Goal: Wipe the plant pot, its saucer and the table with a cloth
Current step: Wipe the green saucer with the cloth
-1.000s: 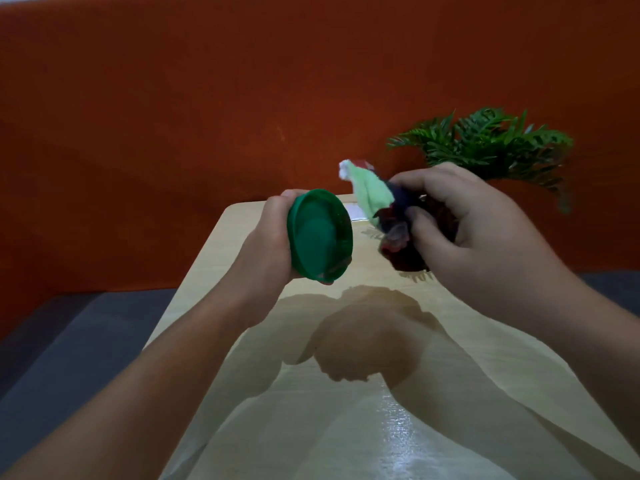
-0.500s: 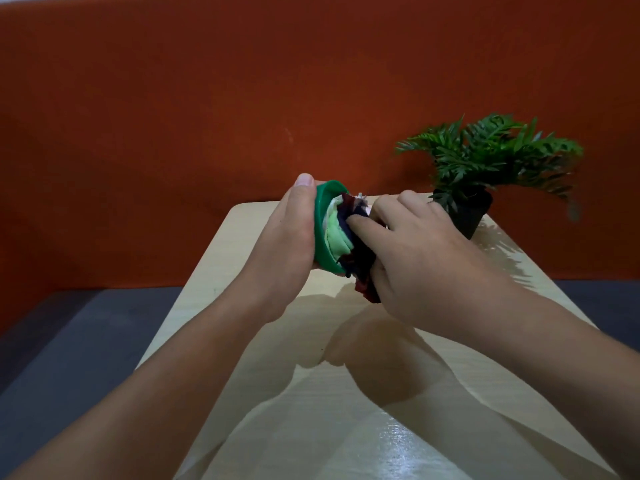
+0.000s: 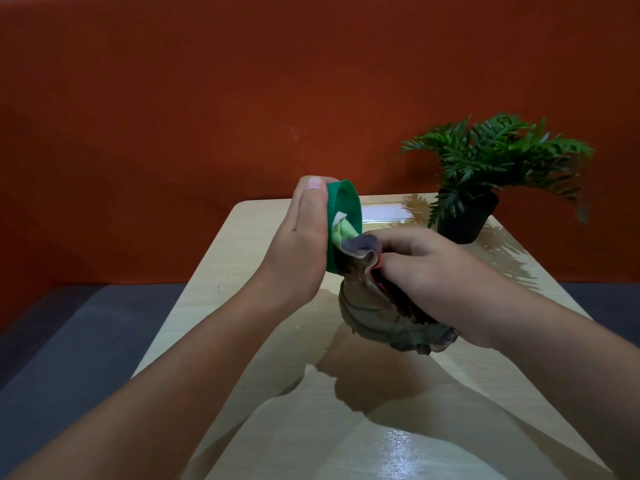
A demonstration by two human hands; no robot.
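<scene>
Pale wood tabletop (image 3: pixel 221 258) and the black plant pot (image 3: pixel 464 221) standing at its far right corner look not yet wiped, as far as I can judge. Saucer work is underway: the left hand (image 3: pixel 298 244) grips the green saucer (image 3: pixel 341 202) on edge above the tabletop, while the right hand (image 3: pixel 433 282) clutches the bunched cloth (image 3: pixel 374 306) and presses it into the saucer's hollow.
</scene>
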